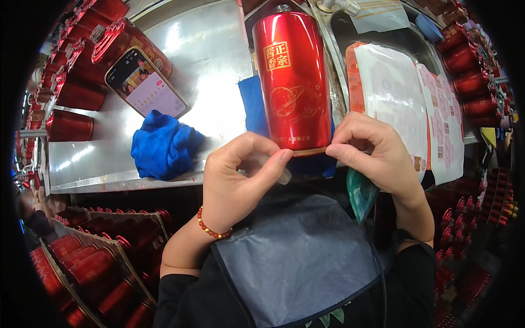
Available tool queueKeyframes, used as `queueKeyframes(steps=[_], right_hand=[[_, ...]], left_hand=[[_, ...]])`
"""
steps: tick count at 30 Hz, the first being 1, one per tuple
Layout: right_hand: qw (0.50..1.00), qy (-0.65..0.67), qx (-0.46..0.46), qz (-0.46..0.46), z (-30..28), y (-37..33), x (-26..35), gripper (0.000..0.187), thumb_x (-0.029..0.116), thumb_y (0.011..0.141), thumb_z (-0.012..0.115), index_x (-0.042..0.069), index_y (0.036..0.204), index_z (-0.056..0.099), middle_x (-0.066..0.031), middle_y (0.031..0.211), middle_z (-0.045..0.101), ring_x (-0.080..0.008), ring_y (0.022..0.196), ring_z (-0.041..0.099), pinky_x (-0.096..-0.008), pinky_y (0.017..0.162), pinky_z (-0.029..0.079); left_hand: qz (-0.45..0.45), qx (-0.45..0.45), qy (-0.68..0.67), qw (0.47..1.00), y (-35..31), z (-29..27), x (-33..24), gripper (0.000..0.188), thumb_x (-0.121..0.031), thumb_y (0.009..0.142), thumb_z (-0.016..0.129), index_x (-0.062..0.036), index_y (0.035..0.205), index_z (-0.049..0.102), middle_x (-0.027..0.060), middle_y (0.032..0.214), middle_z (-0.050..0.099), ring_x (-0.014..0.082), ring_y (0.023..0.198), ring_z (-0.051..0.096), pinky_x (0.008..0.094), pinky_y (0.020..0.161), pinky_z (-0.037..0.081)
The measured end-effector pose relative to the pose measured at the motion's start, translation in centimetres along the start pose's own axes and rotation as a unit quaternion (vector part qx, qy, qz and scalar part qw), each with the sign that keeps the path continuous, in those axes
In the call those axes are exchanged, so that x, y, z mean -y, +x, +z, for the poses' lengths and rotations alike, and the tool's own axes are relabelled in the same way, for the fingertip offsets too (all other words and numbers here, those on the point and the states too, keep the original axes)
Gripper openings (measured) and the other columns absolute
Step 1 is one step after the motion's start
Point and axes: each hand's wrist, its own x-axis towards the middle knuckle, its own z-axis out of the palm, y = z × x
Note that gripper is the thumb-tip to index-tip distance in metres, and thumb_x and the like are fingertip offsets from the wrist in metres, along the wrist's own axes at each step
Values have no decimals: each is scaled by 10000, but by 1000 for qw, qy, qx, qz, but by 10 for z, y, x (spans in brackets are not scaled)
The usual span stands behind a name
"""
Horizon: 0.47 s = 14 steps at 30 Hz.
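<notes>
A glossy red bottle [298, 104] with gold designs lies on its side, its base toward me. A thin gold-brown band [311, 152] runs along the base edge. My left hand [240, 180] is closed, thumb and forefinger pinched at the left end of that edge; a pale translucent piece [285, 176] shows by its fingers. At the right end my right hand [372, 150] pinches likewise. From under its curled fingers sticks a green, pointed, blade-like piece [361, 194]. Whether the fingertips grip the band itself, I cannot tell. Blue cloth [252, 104] lies under the bottle.
A crumpled blue cloth [164, 145] and a phone [145, 82] leaning on a red bottle [123, 41] occupy the metal table [213, 71]. On the right, printed sheets [394, 93] lie over a sink [350, 33]. Racks of red bottles [93, 262] flank me.
</notes>
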Motion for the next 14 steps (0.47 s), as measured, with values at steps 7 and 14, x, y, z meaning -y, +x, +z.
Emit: queueKeyframes(steps=[7, 14], right_hand=[[999, 32, -31, -31, 4, -1, -3, 117, 83, 907, 753, 0, 861, 685, 1, 826, 574, -44, 656, 495, -216, 587, 373], [997, -69, 1, -30, -3, -7, 20, 16, 2, 877, 721, 4, 872, 706, -57, 890, 624, -112, 762, 593, -261, 673, 449]], left_hand=[[116, -97, 148, 977, -6, -14, 19, 382, -204, 822, 865, -26, 1104, 679, 54, 933, 707, 105, 776, 608, 239, 654, 482], [155, -11, 321, 934, 26, 1, 39, 1099, -383, 732, 907, -25, 1579, 304, 210, 1541, 407, 343, 1370, 388, 454, 1153, 276]])
